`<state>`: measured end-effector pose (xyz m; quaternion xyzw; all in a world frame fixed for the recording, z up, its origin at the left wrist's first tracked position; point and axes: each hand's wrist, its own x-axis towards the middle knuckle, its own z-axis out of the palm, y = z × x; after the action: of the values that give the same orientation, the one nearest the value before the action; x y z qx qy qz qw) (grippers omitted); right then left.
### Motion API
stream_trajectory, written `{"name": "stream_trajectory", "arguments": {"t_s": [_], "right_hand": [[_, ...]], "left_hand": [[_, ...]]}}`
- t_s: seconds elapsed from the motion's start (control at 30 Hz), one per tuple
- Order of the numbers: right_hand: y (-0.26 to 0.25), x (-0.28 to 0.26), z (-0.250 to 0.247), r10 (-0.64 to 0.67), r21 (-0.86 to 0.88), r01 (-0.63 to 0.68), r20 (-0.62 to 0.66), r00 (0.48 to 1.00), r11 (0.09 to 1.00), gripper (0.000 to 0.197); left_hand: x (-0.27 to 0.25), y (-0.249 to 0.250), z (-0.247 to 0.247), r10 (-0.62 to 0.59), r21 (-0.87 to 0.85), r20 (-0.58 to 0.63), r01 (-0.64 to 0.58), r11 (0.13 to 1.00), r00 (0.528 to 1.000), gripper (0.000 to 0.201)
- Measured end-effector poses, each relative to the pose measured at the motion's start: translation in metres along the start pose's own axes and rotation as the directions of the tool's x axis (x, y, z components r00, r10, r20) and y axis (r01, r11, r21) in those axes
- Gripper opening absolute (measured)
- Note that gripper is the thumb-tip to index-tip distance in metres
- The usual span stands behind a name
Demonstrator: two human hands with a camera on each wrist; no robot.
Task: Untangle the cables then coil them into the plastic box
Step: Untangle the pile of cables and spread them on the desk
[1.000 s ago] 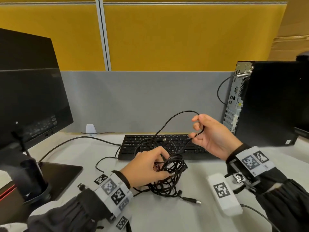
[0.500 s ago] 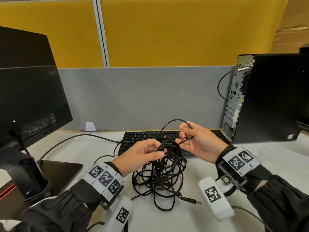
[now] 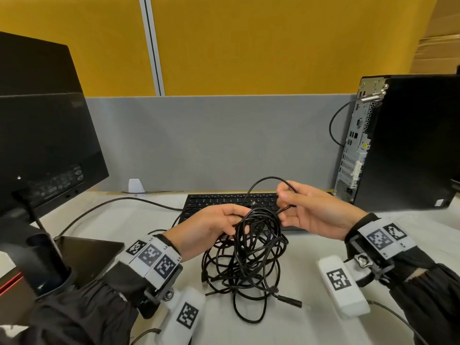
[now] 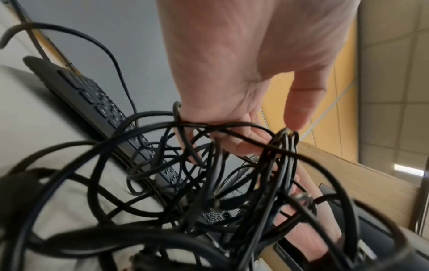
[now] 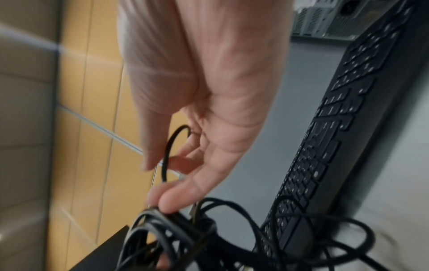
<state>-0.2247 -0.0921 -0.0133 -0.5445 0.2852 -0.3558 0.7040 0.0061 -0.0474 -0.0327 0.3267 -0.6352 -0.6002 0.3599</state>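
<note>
A tangle of black cables (image 3: 245, 257) hangs over the white desk (image 3: 308, 245), its lower loops resting on the desk. My left hand (image 3: 234, 221) grips the top of the bundle, several strands running through its curled fingers (image 4: 246, 148). My right hand (image 3: 286, 202) pinches one loop of black cable (image 3: 263, 181) that arches up from the tangle; in the right wrist view this loop (image 5: 169, 144) passes between thumb and fingers. A black plug end (image 3: 290, 301) lies on the desk below the tangle. No plastic box shows in any view.
A black keyboard (image 3: 224, 201) lies just behind the hands. A monitor (image 3: 42, 145) on its stand fills the left, and a black computer tower (image 3: 403, 145) stands at the right. A grey and yellow partition closes the back of the desk.
My right hand came down and left from a raised position, bringing its loop close to the bundle. My left hand lifted the tangle off the desk, letting its loops hang and spread.
</note>
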Motion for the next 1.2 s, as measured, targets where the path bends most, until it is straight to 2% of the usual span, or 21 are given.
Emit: {"name": "stream_trajectory", "arguments": {"t_s": [0.1,0.2,0.37,0.57,0.67,0.83,0.93,1.0,1.03,1.07,1.1,1.13,1.2], "right_hand": [[0.003,-0.002,-0.009,-0.045,0.048,0.044,0.007,0.999,0.998,0.029],[0.009,0.0,-0.011,-0.094,0.066,0.099,-0.076,0.993,0.993,0.044],[0.014,0.004,0.0,-0.103,0.028,0.109,-0.155,0.983,0.994,0.028],[0.012,0.005,0.004,-0.052,-0.038,0.048,-0.101,0.994,0.998,0.025],[0.012,0.006,0.005,-0.013,-0.028,0.011,-0.089,0.996,1.0,0.015],[0.014,0.007,0.001,0.017,-0.035,-0.021,-0.088,0.996,0.999,0.019],[0.016,0.008,-0.003,0.007,-0.156,-0.036,-0.181,0.984,0.987,0.027],[0.022,0.01,-0.003,-0.125,-0.386,-0.001,-0.303,0.945,0.923,0.033],[0.025,0.009,0.001,-0.271,-0.535,0.036,-0.367,0.89,0.844,0.033],[0.028,0.007,0.005,-0.441,-0.677,0.088,-0.369,0.818,0.73,0.033],[0.029,0.004,0.013,-0.578,-0.78,0.156,-0.297,0.76,0.605,0.034],[0.03,0.0,0.024,-0.652,-0.836,0.228,-0.19,0.734,0.499,0.038],[0.032,-0.005,0.046,-0.633,-0.877,0.3,-0.005,0.774,0.374,0.042]], "left_hand": [[-0.003,0.001,-0.004,0.002,-0.042,0.008,-0.002,0.999,1.0,0.052],[-0.005,0.0,-0.003,0.019,-0.002,0.009,-0.018,1.0,1.0,0.054],[-0.006,-0.002,0.003,0.062,0.004,-0.064,-0.062,0.998,0.996,0.055],[-0.004,-0.002,0.006,0.079,0.044,-0.091,-0.076,0.996,0.993,0.05],[-0.003,-0.001,0.003,0.087,0.075,-0.118,-0.078,0.994,0.989,0.044],[-0.002,0.004,0.003,0.13,0.286,-0.281,-0.046,0.957,0.951,0.018],[-0.001,0.007,0.005,0.193,0.421,-0.354,-0.028,0.906,0.915,0.009],[-0.001,0.009,0.007,0.239,0.515,-0.35,-0.027,0.857,0.906,0.008],[-0.001,0.01,0.009,0.259,0.569,-0.34,-0.021,0.822,0.904,0.008],[0.0,0.009,0.01,0.278,0.616,-0.331,-0.017,0.788,0.902,0.008],[0.0,0.009,0.011,0.297,0.648,-0.323,-0.018,0.761,0.899,0.008],[0.001,0.009,0.013,0.323,0.668,-0.316,-0.033,0.744,0.892,0.008],[0.001,0.012,0.015,0.371,0.667,-0.307,-0.08,0.741,0.876,0.008]]}}
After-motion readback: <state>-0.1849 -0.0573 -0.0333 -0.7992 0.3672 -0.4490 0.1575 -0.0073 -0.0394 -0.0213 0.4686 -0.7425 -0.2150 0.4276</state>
